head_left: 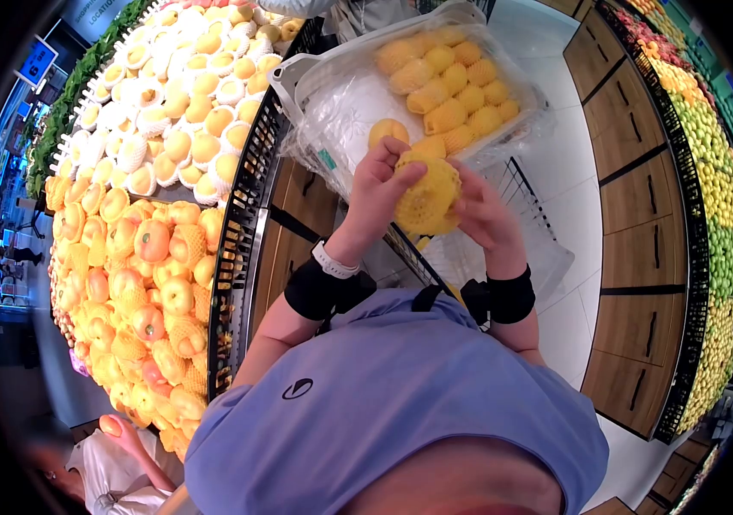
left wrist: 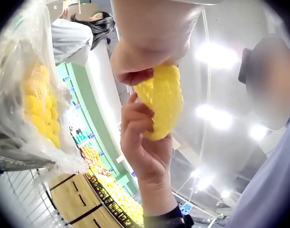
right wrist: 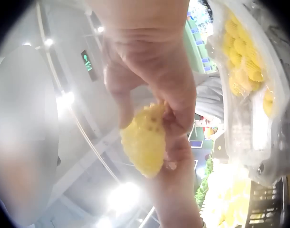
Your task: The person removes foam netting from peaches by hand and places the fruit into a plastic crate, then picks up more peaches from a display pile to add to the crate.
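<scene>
The person is holding up a rounded fruit in a yellow foam net (head_left: 428, 202), just in front of the near side of a pale crate (head_left: 342, 110) and above its bottom edge in the head view. The net is looking bright lemon yellow, its surface bumpy and pitted with small holes, darker dots showing across the middle. From the left wrist view it is appearing as a plump oval, rounded at its lower end; from the right wrist view it is narrowing toward the bottom, with a ruffled upper edge.

The left hand (head_left: 377, 190) is pinching one side, thumb pressing on the net and fingers curling. The right hand (head_left: 486, 210) is gripping the opposite side, its fingers bending round the net.

Inside the crate, netted yellow fruits (head_left: 456, 79) are sitting in close rows, and a smoother-looking orange-yellow fruit (head_left: 389, 131) is lying near the held one. Clear plastic (head_left: 310, 142) is hanging crumpled over the crate's edge.
</scene>
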The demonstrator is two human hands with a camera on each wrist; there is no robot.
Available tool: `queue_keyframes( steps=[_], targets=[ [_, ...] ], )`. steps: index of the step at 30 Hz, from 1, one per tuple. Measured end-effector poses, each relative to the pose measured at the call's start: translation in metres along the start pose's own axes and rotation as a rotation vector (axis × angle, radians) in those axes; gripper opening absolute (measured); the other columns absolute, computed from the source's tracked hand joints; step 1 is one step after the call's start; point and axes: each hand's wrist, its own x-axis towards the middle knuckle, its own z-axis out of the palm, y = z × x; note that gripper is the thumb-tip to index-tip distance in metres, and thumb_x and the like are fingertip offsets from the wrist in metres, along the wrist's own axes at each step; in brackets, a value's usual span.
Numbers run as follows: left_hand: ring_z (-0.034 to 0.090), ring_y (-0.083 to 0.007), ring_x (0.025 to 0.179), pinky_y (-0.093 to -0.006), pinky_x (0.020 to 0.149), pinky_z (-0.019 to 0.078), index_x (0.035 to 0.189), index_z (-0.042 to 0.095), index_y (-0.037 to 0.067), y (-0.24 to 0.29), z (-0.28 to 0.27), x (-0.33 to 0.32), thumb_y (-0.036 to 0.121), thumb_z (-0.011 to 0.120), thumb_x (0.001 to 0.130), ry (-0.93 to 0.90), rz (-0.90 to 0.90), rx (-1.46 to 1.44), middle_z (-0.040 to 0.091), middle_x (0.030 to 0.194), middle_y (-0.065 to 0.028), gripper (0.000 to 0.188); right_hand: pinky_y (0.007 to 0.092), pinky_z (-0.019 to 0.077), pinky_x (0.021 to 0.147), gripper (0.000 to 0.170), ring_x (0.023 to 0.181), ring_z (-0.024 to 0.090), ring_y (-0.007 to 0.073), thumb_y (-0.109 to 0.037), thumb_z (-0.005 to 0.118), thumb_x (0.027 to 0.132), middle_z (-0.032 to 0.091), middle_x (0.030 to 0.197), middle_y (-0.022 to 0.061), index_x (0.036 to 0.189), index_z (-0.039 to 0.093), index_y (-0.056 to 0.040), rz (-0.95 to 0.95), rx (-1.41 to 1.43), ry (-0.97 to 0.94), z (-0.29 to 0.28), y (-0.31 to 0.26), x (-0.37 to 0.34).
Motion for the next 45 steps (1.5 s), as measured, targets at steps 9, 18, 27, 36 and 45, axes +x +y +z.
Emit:
queue_keyframes(
  steps=[9, 18, 27, 36, 45],
  targets=[
    [0.052, -0.0058, 0.07, -0.0209, 0.064, 0.0444, 0.088, 0.049, 0.004, 0.011, -0.009, 0.01, 0.007, 0.063, 0.084, 0.089, 0.175, 0.191, 0.056, 0.081, -0.0001, 0.015, 0.019, 0.0446, 0.058, 0.038, 0.072, 0.059, 0.0086, 0.002, 0.052, 0.083, 0.061, 0.094, 0.0039, 0.121, 0.051, -0.0008, -0.082, -0.853, 0.423, -0.026, -0.002, 0.021],
    [0.049, -0.0029, 0.066, -0.0185, 0.057, 0.0403, 0.083, 0.046, 0.004, 0.024, -0.019, 0.009, 0.008, 0.066, 0.082, 0.176, 0.244, 0.381, 0.054, 0.071, 0.0013, 0.02, 0.0222, 0.0452, 0.074, 0.048, 0.081, 0.057, 0.011, -0.029, 0.058, 0.087, 0.06, 0.097, 0.0028, 0.124, 0.05, 0.0005, 0.015, -0.062, 0.114, -0.006, -0.006, 0.023],
    [0.056, -0.0055, 0.065, -0.0181, 0.056, 0.0435, 0.089, 0.042, 0.004, 0.026, -0.015, 0.006, 0.004, 0.057, 0.087, 0.134, 0.172, 0.224, 0.06, 0.077, -0.0037, 0.015, 0.0302, 0.0427, 0.091, 0.045, 0.109, 0.052, 0.0165, -0.028, 0.061, 0.086, 0.057, 0.115, 0.0083, 0.118, 0.052, 0.0027, -0.073, -0.741, 0.159, 0.017, 0.0, 0.033],
    [0.061, -0.013, 0.085, -0.0243, 0.073, 0.0498, 0.112, 0.051, -0.001, 0.024, -0.036, 0.008, 0.019, 0.054, 0.091, -0.052, -0.248, -0.309, 0.061, 0.099, -0.0077, 0.03, 0.038, 0.0422, 0.094, 0.056, 0.11, 0.053, 0.0232, -0.039, 0.051, 0.091, 0.051, 0.125, 0.0101, 0.129, 0.038, -0.0013, 0.14, 0.242, -0.067, -0.001, 0.0, 0.034],
    [0.06, -0.0147, 0.094, -0.0271, 0.082, 0.0474, 0.106, 0.054, -0.004, 0.047, -0.053, 0.005, 0.024, 0.057, 0.087, -0.384, -0.263, -0.287, 0.061, 0.102, -0.0081, 0.034, 0.0363, 0.0465, 0.084, 0.055, 0.099, 0.057, 0.0216, -0.039, 0.05, 0.091, 0.057, 0.11, 0.0104, 0.127, 0.04, 0.0005, 0.09, 0.216, -0.232, -0.021, -0.011, 0.031]
  ],
)
